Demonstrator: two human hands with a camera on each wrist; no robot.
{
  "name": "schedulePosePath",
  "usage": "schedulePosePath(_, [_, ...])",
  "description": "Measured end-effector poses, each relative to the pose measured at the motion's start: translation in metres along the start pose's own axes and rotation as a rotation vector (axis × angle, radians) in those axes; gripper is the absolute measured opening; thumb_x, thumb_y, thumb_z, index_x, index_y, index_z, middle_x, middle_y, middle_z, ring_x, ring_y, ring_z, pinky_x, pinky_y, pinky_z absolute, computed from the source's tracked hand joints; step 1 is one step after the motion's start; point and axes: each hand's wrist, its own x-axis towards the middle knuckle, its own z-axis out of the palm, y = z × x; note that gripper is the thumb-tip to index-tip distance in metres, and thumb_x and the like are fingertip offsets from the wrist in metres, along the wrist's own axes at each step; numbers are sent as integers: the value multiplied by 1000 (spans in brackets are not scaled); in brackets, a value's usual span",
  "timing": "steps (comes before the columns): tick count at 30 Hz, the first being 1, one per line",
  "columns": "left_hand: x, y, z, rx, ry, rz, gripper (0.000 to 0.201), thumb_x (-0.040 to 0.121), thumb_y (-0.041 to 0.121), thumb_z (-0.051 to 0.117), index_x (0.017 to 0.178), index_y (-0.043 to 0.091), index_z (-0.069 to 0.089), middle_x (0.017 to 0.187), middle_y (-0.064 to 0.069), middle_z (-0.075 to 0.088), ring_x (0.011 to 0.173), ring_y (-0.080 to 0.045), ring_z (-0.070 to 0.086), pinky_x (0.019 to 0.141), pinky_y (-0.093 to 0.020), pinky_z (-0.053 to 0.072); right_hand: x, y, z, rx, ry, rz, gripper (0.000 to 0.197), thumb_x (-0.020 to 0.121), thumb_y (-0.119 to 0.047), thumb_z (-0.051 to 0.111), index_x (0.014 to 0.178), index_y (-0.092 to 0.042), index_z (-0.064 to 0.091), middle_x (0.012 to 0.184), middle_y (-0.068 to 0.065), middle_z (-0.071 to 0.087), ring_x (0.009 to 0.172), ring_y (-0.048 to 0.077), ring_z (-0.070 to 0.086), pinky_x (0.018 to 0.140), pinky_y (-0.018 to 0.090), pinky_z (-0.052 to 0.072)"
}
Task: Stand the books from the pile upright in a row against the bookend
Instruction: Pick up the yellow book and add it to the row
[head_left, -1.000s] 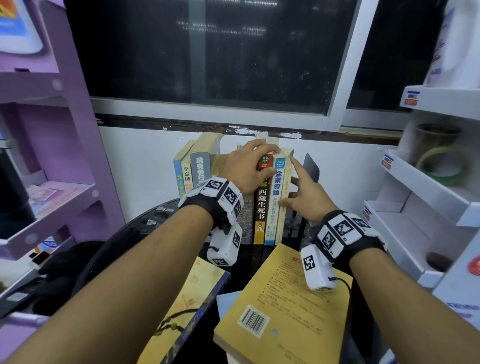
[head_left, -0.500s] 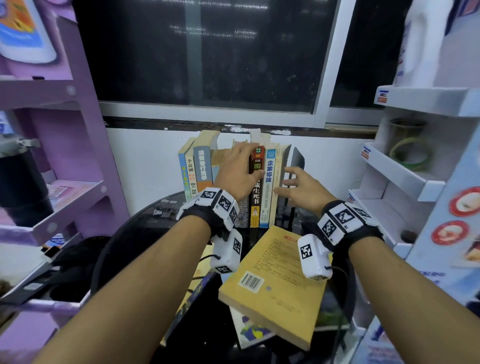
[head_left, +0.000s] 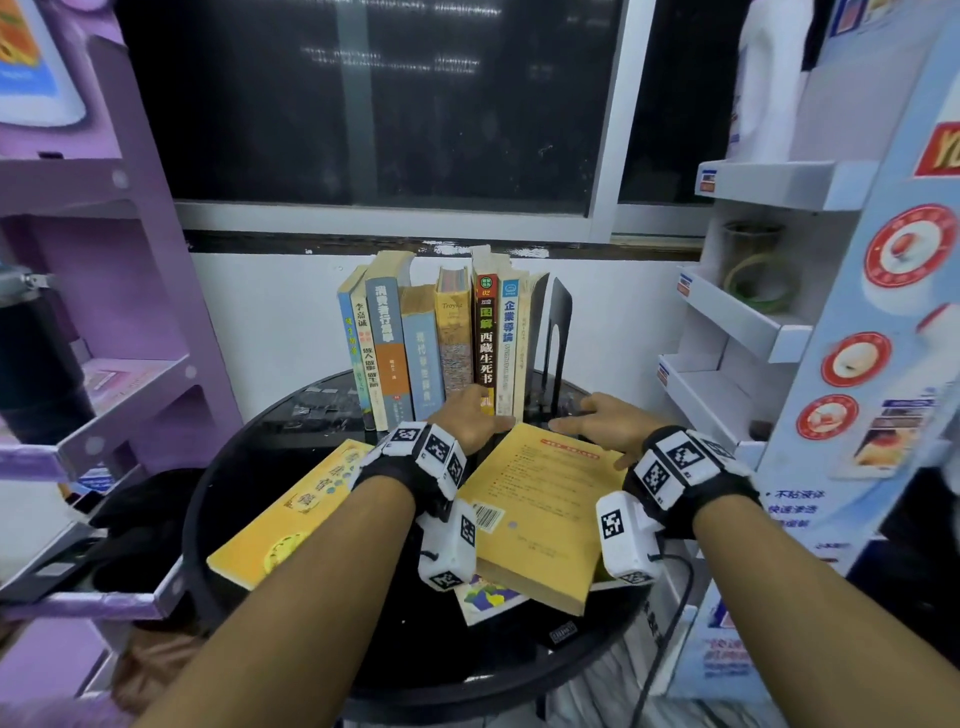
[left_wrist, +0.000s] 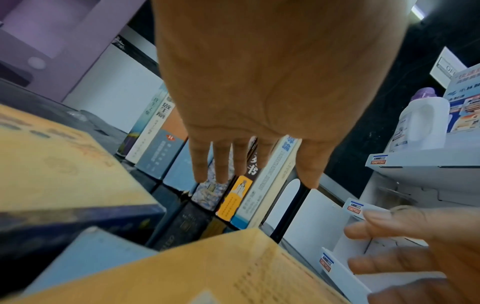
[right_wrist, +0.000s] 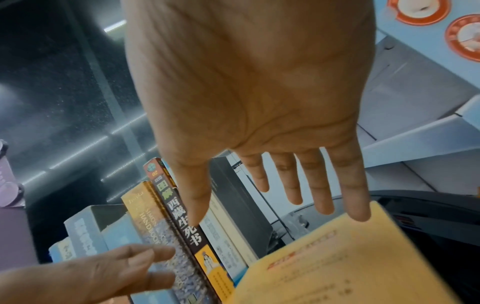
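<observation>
Several books (head_left: 457, 343) stand upright in a row at the back of the round black table (head_left: 244, 467), the rightmost against the black bookend (head_left: 560, 332). In front lies a pile topped by a yellow book (head_left: 535, 514), back cover up with a barcode. My left hand (head_left: 475, 410) hovers at its far left corner, close to the feet of the standing books. My right hand (head_left: 587, 415) is at its far right corner. In both wrist views the fingers of the left hand (left_wrist: 249, 164) and right hand (right_wrist: 280, 195) are straight and hold nothing.
A second yellow book (head_left: 291, 514) lies flat to the left, and a small colourful book (head_left: 488, 597) pokes out under the pile. A purple shelf unit (head_left: 130, 374) stands left, a white display rack (head_left: 737, 332) right, wall and window behind.
Both hands have let go of the standing books and come down to the far edge of the top yellow book. The row now stands on its own.
</observation>
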Motion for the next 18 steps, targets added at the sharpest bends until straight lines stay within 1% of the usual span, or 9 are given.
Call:
schedulePosePath(5, [-7,-8,11,143,-142,-126,70,95,45,51,149,11,23,153,-9,31,135,-29,38,103,-34,34,1,16,8,-67,-3,96,86,85,-53,64,150,-9,28,155,9,32,137,29,38,106,44,41])
schedulePosePath(9, [-12,-2,15,177,-207,-170,65,96,39,52,147,7,27,148,-11,36,129,-28,42,99,-33,35,5,26,10,-81,30,158,86,82,-54,67,146,-6,36,151,12,40,132,30,44,106,41,40])
schedulePosePath(10, [-11,-1,15,183,-212,-175,55,96,38,53,139,8,37,139,-10,45,117,-24,49,93,-32,37,5,27,10,-76,24,182,85,81,-53,69,145,-5,39,149,13,43,130,30,47,105,41,42])
schedulePosePath(11, [-8,-1,15,188,-221,-176,37,95,37,55,121,11,49,119,-7,53,98,-19,52,86,-30,37,6,30,10,-59,17,202,83,81,-50,70,143,-4,41,147,13,46,129,30,48,105,41,43])
schedulePosePath(12, [-8,1,16,201,-221,-175,23,94,37,56,102,15,51,97,-1,51,80,-13,48,79,-28,36,6,31,11,-34,9,220,80,81,-46,72,141,-3,42,145,13,47,127,31,49,105,43,44])
schedulePosePath(13, [-8,2,16,213,-212,-182,21,93,36,58,96,17,51,84,3,44,71,-10,42,76,-27,36,6,33,12,-5,4,238,76,82,-41,74,139,-1,44,142,13,49,126,31,50,104,44,45])
schedulePosePath(15, [-8,3,18,218,-210,-185,39,91,35,61,120,11,50,82,3,43,77,-13,47,79,-28,35,8,36,15,34,3,264,70,81,-35,76,134,0,47,136,14,53,119,32,54,100,45,48])
schedulePosePath(16, [-7,3,19,224,-206,-187,53,90,35,63,132,7,45,91,0,48,89,-17,50,82,-29,36,7,37,17,44,2,271,69,79,-34,78,132,0,48,133,14,55,115,32,57,99,45,49])
schedulePosePath(18, [-7,2,19,230,-196,-212,69,88,37,66,141,7,35,125,-6,51,114,-23,50,90,-32,40,8,36,19,54,2,273,71,76,-34,80,130,0,50,130,15,58,112,32,60,97,45,51])
